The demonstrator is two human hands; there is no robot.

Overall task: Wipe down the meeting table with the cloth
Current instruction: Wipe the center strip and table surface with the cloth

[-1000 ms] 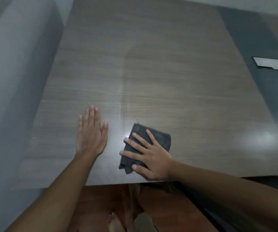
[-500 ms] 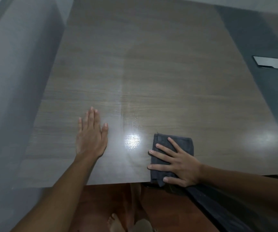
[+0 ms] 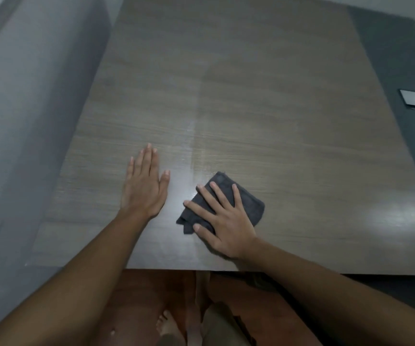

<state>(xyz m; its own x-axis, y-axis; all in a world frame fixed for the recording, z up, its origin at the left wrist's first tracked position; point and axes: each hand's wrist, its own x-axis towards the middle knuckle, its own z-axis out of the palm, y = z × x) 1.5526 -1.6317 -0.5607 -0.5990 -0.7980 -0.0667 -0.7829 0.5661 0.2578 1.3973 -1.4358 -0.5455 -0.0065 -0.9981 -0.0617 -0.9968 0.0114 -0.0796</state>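
Cloth (image 3: 247, 204) lying folded near counter (image 3: 263, 96) front edge | right hand (image 3: 222, 221) pressing it flat, fingers spread, grip released | left hand (image 3: 144, 188) resting palm-down just beside, fingers straight, grip released | bare foot (image 3: 167, 325) showing on floor below.

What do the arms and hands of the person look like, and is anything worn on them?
Both forearms are bare as far as the frame shows: no sleeves are visible. The left hand and the right hand wear no gloves, and no rings, watch or bracelet can be seen on the fingers or wrists. The fingernails look short and unpainted.
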